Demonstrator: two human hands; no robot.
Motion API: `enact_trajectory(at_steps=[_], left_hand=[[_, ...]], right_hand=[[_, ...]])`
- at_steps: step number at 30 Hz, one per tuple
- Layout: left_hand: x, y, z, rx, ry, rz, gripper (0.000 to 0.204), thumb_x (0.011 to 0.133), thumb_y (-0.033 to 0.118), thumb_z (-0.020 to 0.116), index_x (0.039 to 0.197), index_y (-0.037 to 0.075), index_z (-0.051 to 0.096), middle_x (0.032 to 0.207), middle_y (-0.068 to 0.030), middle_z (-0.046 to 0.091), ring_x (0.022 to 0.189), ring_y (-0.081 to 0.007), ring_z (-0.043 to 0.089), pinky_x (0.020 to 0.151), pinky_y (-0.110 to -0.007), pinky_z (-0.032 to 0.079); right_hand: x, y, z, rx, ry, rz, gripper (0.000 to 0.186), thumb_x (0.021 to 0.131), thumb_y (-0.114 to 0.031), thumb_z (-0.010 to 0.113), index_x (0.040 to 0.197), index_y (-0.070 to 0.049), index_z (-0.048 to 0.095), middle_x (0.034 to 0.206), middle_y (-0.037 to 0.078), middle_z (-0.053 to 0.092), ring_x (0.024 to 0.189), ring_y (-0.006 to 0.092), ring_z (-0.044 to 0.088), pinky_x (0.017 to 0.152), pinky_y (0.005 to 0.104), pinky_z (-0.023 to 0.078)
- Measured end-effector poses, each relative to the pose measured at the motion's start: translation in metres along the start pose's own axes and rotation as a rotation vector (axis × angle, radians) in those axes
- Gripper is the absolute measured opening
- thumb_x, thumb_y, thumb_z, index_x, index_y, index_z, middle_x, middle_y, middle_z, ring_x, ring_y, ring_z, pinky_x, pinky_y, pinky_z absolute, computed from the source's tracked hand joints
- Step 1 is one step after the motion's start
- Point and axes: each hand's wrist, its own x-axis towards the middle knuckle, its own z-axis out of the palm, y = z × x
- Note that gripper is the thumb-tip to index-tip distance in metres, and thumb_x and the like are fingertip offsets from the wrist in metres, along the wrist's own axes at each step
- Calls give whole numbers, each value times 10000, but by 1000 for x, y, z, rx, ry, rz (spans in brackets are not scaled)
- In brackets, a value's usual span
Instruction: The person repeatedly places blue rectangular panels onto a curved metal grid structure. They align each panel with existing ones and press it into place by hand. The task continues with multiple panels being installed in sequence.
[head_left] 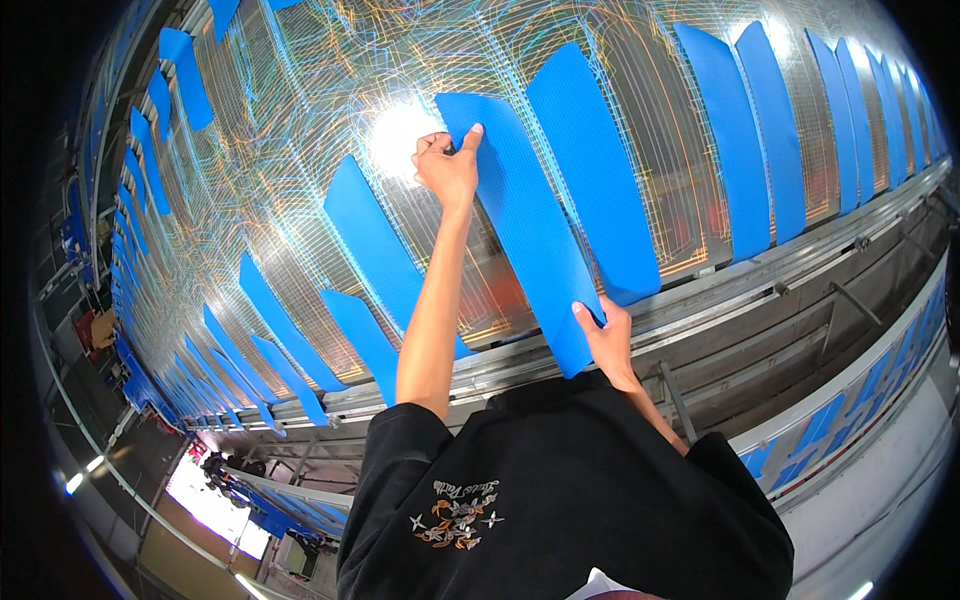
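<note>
A long blue fabric piece (525, 215) with a fine grid texture stretches between my two hands, slanting over the line-marked table. My left hand (450, 168) is closed at its far left corner, thumb on top and fingers curled beside the edge. At the near end, my right hand (610, 340) pinches the right edge, with the thumb on top and the fingers partly hidden. That near end hangs over the table's metal edge. Close by on the right lies another blue piece (595, 170); to the left is a pointed blue piece (372, 235).
The long shiny table (300, 110) is covered with coloured pattern lines and carries several more blue pieces. A metal rail (720, 300) runs along its near edge. Beyond a gap on the lower right stands another table (840, 390) with blue pieces.
</note>
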Motion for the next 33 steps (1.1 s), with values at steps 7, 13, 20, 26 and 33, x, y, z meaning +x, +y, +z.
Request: enact_trajectory(at_steps=[7,13,20,26,33], left_hand=[[1,2,4,23,25,-29,481,748,430,945,667,55,655,1040,-28,592,1116,-276,476,1076,-501,253],[-2,7,6,94,39,-15,488,732,417,950,646,50,640,1057,-42,581,1116,-294,469,1056,-519,271],[-2,8,8,103,46,-22,490,725,405,948,639,39,633,1028,-48,558,1103,-303,467,1032,-513,285],[-2,9,8,103,55,-10,471,724,403,945,662,32,662,1035,-44,565,1100,-305,471,1035,-517,287],[-4,8,7,114,64,-12,435,721,398,944,717,30,713,1053,-44,580,1109,-305,477,1050,-538,291]], right_hand=[[0,-8,-4,42,33,27,210,983,-175,746,976,33,714,724,34,652,675,63,522,617,305,467],[3,-5,-1,17,32,27,204,984,-167,739,981,34,708,736,29,658,684,64,521,627,301,470],[3,-5,0,52,32,42,216,987,-176,740,971,37,708,732,27,656,679,64,517,619,302,466],[3,-5,0,43,39,33,228,987,-182,744,939,37,702,712,18,640,672,57,508,599,299,450],[2,7,1,27,51,26,255,991,-191,736,889,32,665,683,6,580,663,58,463,585,308,421]])
